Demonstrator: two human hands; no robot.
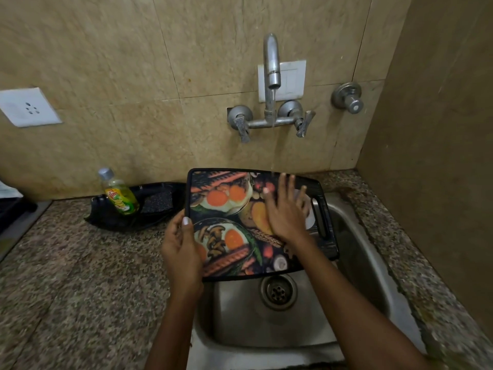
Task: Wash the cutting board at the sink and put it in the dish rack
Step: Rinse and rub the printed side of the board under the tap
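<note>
The cutting board (226, 206) is black-rimmed with a printed picture of eggs, mushrooms and sausages, and has a slot handle at its right end. It hangs flat over the steel sink (354, 265). My left hand (181, 252) grips its left edge, thumb on top. My right hand (284, 206) lies flat on the board's right half, fingers spread. Water runs from the tap (272, 62) and falls on the board's far edge near my right fingertips. No dish rack is in view.
A green dish-soap bottle (120, 196) stands left of the sink beside a black tray (157, 204) holding a dark scrub pad. Speckled granite counter (80, 276) surrounds the sink. The drain (278, 291) shows below the board. A wall rises close on the right.
</note>
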